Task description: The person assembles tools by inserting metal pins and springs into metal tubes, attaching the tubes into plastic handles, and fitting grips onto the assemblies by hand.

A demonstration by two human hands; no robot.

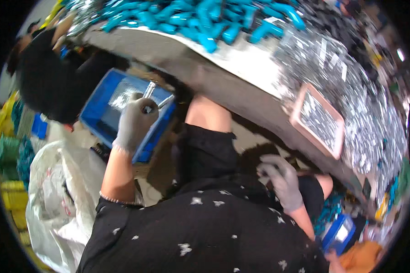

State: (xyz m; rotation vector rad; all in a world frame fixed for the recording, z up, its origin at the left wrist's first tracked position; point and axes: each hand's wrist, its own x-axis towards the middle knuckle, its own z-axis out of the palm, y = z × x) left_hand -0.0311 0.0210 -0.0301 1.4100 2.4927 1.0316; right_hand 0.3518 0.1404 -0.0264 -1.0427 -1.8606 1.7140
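My left hand [138, 119], in a pale grey glove, is closed around a few shiny metal pieces [149, 89] that look like short rods or tubes. Their ends stick out past the fingers. The hand is above a blue plastic bin [94, 96], in which a heap of silvery pieces [124, 94] lies. My right hand [284, 182], gloved alike, hovers beside my right thigh. Its fingers are loosely bent and apart, and nothing shows in them.
A worktable [255, 98] curves across ahead, bearing teal curved parts [182, 18] and silvery metal pieces [373, 118]. A pink tray [295, 113] of small metal pieces rests near its edge. A white sack [45, 182] stands left. Another person [54, 77] is at far left.
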